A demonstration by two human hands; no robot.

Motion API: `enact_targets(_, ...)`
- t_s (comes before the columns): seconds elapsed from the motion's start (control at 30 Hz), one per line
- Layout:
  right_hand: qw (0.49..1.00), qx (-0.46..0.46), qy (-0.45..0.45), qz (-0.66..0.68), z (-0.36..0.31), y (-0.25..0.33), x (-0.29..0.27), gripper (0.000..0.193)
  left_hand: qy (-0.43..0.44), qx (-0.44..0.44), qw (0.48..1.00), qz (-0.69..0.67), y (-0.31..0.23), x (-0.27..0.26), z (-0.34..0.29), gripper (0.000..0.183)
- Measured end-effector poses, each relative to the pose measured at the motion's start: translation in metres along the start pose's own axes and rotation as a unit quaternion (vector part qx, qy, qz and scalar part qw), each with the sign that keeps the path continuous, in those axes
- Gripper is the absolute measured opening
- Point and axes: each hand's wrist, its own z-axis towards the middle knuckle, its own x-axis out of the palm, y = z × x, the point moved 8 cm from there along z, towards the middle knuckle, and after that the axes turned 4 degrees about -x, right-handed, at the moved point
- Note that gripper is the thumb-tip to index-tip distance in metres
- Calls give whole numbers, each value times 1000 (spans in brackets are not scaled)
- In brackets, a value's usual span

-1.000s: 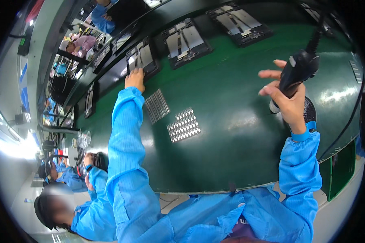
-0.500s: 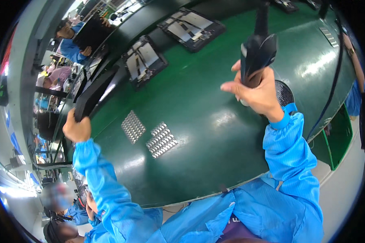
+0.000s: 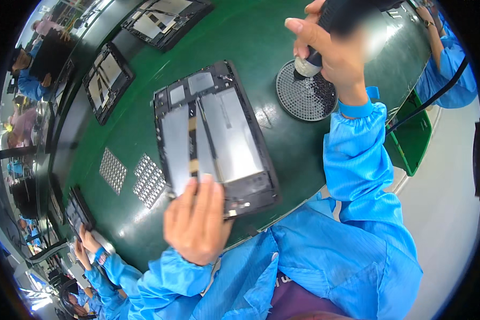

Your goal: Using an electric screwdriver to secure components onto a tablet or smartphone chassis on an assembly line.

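In front of me is a tablet (image 3: pixel 237 141) with its back off, showing silver battery panels and a dark ribbon cable. My left hand (image 3: pixel 197 224) grips its near edge, fingers lying over the inside and the thumb out of sight. My right hand (image 3: pixel 342 66) is wrapped round a dark electric screwdriver (image 3: pixel 306 66), with its pale nose pointing down. That nose is over a round perforated tray (image 3: pixel 293 96), which carries small black screws (image 3: pixel 325 90) on its right part. Whether the bit touches a screw, I cannot tell.
Two more opened tablets, one nearer (image 3: pixel 108 82) and one farther (image 3: pixel 165 21), lie along the far left. Left of my tablet are two sheets of small silver parts (image 3: pixel 113 170) (image 3: pixel 149 181). A black cable (image 3: pixel 432 101) hangs at right, near a green bin (image 3: pixel 413 133). Co-workers sit on both sides.
My left hand has brought the tablet from the far left to the middle, its inside now facing up. My right hand has moved the screwdriver over the round tray, which was mostly hidden.
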Motion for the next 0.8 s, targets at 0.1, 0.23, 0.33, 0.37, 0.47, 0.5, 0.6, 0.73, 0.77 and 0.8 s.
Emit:
enact_targets(0.1, 1000, 12, 0, -22, 1, -9, -1, 26, 79, 7, 990, -113, -13, 33, -8, 62)
enact_targets(0.23, 999, 5, 20, -38, 5, -15, -6, 26, 37, -6, 989, -146, -12, 67, -14, 62)
enact_targets(0.33, 1000, -1, 8, -28, 5, -15, -13, 26, -5, -22, 986, -167, -21, 70, -7, 60)
enact_targets(0.37, 1000, 0, 3, -28, 5, -16, -16, 27, -5, -23, 985, -169, -25, 72, -3, 60)
enact_targets(0.47, 999, 2, 2, -40, 5, -15, -21, 27, -11, -37, 985, -170, -28, 74, 2, 60)
enact_targets(0.5, 999, 3, 6, -50, 5, -15, -22, 27, -6, -42, 983, -179, -27, 75, 2, 60)
enact_targets(0.6, 999, -1, 1, -35, 8, -17, -28, 27, 8, -43, 982, -183, -25, 74, 3, 61)
enact_targets(0.73, 1000, -6, -6, -29, 13, -19, -30, 25, 7, -39, 983, -179, -21, 78, 0, 62)
enact_targets(0.77, 999, -10, -1, -33, 15, -20, -30, 24, 8, -38, 983, -179, -21, 79, 1, 62)
enact_targets(0.8, 999, -14, 4, -37, 16, -21, -29, 23, 10, -40, 983, -178, -20, 80, 2, 63)
